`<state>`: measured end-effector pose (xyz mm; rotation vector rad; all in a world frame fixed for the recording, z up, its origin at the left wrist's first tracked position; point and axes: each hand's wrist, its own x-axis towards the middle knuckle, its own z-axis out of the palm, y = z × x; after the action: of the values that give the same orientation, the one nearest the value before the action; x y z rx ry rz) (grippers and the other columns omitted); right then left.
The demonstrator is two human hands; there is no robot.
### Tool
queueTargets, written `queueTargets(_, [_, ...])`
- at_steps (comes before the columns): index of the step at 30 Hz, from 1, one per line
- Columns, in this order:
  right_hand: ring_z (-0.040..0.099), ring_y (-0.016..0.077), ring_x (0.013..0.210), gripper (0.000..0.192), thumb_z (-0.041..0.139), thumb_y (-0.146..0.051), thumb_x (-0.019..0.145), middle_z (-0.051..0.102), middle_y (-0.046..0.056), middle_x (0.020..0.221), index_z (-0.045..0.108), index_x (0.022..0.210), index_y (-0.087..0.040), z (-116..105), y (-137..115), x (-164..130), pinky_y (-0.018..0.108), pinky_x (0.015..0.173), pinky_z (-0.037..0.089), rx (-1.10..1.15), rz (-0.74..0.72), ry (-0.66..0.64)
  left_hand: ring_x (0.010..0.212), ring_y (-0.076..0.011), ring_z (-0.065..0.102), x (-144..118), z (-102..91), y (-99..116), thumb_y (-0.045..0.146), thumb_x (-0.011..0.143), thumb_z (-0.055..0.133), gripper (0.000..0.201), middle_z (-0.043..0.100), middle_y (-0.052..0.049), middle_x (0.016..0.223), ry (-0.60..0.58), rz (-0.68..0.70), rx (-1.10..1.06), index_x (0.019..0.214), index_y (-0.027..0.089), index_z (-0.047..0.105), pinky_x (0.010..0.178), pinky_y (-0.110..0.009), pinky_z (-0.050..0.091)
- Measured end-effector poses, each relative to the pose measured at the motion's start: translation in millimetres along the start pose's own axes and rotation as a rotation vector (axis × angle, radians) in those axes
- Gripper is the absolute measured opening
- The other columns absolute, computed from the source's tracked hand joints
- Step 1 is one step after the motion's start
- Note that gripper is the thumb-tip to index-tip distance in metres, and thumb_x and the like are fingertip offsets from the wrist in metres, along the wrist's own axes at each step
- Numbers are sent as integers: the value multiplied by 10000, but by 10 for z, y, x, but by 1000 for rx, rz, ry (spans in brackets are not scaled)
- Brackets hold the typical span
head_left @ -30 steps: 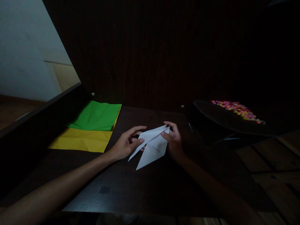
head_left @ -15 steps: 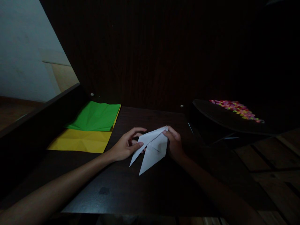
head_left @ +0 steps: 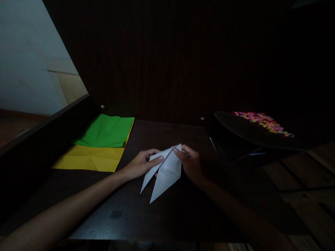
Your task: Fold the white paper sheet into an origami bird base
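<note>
A folded white sheet of paper [head_left: 169, 172] is held between my two hands over the dark tabletop. Two long points of the paper hang toward the front edge, with a gap between them. My left hand [head_left: 142, 163] grips the left flap, its thumb lying on top and the fingers behind. On the other side my right hand [head_left: 191, 162] pinches the upper right corner, thumb on the front face near the crease. The fingers behind the paper are partly hidden.
To the left, a creased green sheet [head_left: 107, 130] overlaps a yellow sheet [head_left: 90, 158]. A dark board [head_left: 167, 62] rises behind the tabletop [head_left: 136, 212]. At the right stands a dark curved object [head_left: 235, 134] with a heap of small colourful pieces [head_left: 264, 122].
The paper has shifted slightly left and toward me. My left thumb has slid farther over the flap, and my left fingers are more closed around it.
</note>
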<state>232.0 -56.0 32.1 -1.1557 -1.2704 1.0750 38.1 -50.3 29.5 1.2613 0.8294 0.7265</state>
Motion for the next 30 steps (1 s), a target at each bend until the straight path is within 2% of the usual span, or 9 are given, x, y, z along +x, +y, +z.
queueTargets(4, [612, 190, 639, 223, 671, -422, 762, 691, 26, 693, 720, 743, -206, -10, 11, -10, 277, 559, 464, -8, -9, -8, 559, -101, 526, 8, -18, -48, 541, 761, 708, 442, 603, 5, 680, 15, -62, 1, 854, 113, 648, 506, -195, 402])
queueTargets(11, [632, 192, 733, 268, 588, -412, 831, 726, 33, 821, 768, 874, -217, -57, 92, 17, 284, 631, 473, 17, -7, -37, 518, -92, 480, 13, -47, -73, 553, 761, 696, 452, 573, 15, 643, 97, -20, 93, 834, 110, 647, 481, -193, 345])
queueTargets(18, [658, 203, 675, 169, 708, -377, 721, 740, 28, 737, 761, 776, -225, -17, 19, 14, 306, 615, 510, 31, -4, -6, 412, -76, 430, -5, -32, -33, 560, 783, 663, 443, 526, 42, 547, 94, -5, 163, 826, 121, 633, 387, -178, 297])
queueTargets(30, [673, 208, 665, 190, 707, -399, 736, 750, 42, 727, 751, 704, -218, -35, -15, 25, 313, 607, 523, -25, -49, 21, 384, -71, 430, -37, -15, -9, 539, 804, 650, 412, 503, 53, 519, 118, 43, 216, 819, 128, 629, 358, -167, 333])
